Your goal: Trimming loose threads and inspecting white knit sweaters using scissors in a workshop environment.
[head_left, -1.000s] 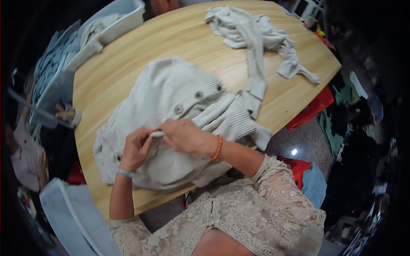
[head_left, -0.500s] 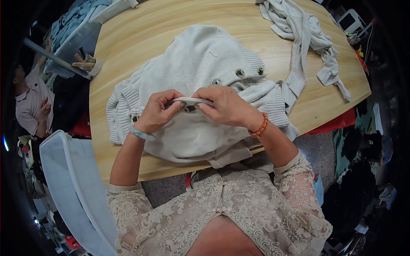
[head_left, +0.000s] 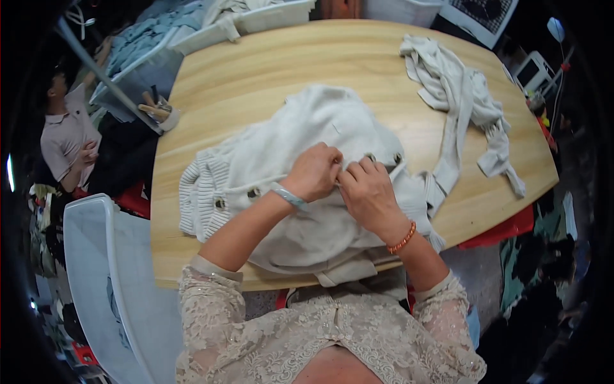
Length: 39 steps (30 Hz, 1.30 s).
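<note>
A cream knitted cardigan [head_left: 300, 137] with round buttons lies spread on the wooden table [head_left: 256, 70]. My left hand [head_left: 314, 171] and my right hand [head_left: 366, 191] meet at its middle, both pinching the fabric near the button edge. The left wrist wears a pale bracelet, the right an orange bead bracelet. What sits between the fingertips is hidden.
A second pale garment [head_left: 460, 96] lies crumpled at the table's far right. White bins [head_left: 268, 16] with clothes stand at the far edge. A light blue chair [head_left: 109, 281] is at my left. Another person [head_left: 67, 131] stands at the far left.
Both hands have come closer together on the cardigan, and the strip held up between them half a second ago is now pressed down into the fabric. The view has shifted.
</note>
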Motion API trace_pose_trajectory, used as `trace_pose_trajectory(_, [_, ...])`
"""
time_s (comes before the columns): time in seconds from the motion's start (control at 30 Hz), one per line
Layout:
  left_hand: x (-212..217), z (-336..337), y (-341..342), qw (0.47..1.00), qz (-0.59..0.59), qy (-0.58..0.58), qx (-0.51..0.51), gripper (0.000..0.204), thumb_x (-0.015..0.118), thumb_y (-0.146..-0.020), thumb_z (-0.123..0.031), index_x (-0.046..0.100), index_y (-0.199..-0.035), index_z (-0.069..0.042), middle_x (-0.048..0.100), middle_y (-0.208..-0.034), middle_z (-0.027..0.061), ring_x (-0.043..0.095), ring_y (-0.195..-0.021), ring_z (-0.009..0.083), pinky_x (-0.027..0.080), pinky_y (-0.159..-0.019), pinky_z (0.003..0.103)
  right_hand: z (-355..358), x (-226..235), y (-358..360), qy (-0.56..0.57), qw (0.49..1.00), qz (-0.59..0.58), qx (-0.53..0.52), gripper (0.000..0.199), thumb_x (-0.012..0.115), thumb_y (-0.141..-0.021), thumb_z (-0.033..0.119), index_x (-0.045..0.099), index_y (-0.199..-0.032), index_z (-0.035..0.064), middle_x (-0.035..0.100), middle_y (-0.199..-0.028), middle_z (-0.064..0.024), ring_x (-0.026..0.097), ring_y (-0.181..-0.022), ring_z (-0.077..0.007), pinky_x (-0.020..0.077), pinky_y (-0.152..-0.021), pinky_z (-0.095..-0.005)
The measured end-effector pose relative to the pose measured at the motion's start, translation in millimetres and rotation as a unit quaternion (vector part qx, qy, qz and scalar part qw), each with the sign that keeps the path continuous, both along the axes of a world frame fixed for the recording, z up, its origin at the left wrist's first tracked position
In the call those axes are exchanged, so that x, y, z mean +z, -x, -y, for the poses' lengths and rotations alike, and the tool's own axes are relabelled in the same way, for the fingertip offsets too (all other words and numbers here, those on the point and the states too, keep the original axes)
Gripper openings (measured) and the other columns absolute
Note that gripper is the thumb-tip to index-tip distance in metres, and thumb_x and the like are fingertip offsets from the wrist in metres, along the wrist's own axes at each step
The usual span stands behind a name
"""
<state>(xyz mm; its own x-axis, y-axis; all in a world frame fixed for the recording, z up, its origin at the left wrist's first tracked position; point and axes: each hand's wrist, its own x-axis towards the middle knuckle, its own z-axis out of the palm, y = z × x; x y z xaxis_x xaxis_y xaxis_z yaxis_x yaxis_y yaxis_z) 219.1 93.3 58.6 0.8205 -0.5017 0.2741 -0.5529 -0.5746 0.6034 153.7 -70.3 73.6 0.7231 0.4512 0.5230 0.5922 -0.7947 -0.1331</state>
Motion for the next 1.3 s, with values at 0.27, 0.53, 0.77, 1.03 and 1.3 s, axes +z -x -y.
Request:
trace_pose_trajectory(0.27, [9.7,-15.7,-9.1,0.923,-0.342,0.179,-0.008,0.013,0.074,-0.084,-0.009,0.069,-0.089,0.003,0.07,-0.079,0.0058,0.062,-0.071,0.0088,0.051,-0.063,0.024,-7.0,6.7,7.8,-0.085,0.992,-0.084,-0.041,0.007,0.061,-0.082,0.005,0.061,-0.089,0.0052,0.058,-0.083,-0.0089,0.064,-0.074,-0.0295,0.0517,-0.064,-0.0404])
trace_pose_trajectory(0.53, [10.0,-15.9,-4.4,0.829,-0.46,0.318,-0.004,0.016,0.078,-0.083,-0.013,0.071,-0.09,0.0,0.066,-0.072,0.0021,0.057,-0.059,0.0059,0.042,-0.051,0.019,-6.7,17.3,12.4,-0.169,0.967,-0.162,-0.1,0.039,0.075,-0.076,0.005,0.058,-0.11,0.0086,0.069,-0.079,-0.0153,0.068,-0.073,-0.0349,0.0521,-0.061,-0.0411])
trace_pose_trajectory(0.77, [4.2,-18.4,0.0,0.846,-0.445,0.284,-0.066,0.021,0.079,-0.081,-0.009,0.071,-0.097,0.003,0.07,-0.081,0.004,0.062,-0.069,0.0067,0.049,-0.061,0.02,-1.2,3.4,19.0,-0.172,0.972,-0.158,-0.025,0.037,0.07,-0.078,0.003,0.06,-0.113,0.0007,0.067,-0.09,-0.0212,0.066,-0.081,-0.0385,0.0518,-0.067,-0.0428])
trace_pose_trajectory(1.03, [14.8,-31.1,28.1,0.981,-0.14,0.102,-0.087,0.033,0.071,-0.079,-0.006,0.067,-0.111,0.0,0.071,-0.097,0.0146,0.068,-0.085,0.0209,0.053,-0.075,0.031,9.8,-0.3,7.4,-0.138,0.972,-0.189,0.012,0.035,0.066,-0.079,0.006,0.06,-0.114,0.0011,0.062,-0.089,-0.0176,0.063,-0.08,-0.037,0.0501,-0.069,-0.0432])
trace_pose_trajectory(1.3, [-2.6,-20.0,35.2,0.973,-0.169,0.157,-0.016,0.023,0.063,-0.085,-0.003,0.07,-0.106,0.003,0.071,-0.085,0.0082,0.062,-0.072,0.0129,0.05,-0.067,0.027,22.4,-10.9,1.9,-0.246,0.934,-0.248,0.069,0.032,0.057,-0.084,-0.005,0.063,-0.115,-0.001,0.059,-0.081,-0.0108,0.055,-0.064,-0.0193,0.0454,-0.062,-0.0298])
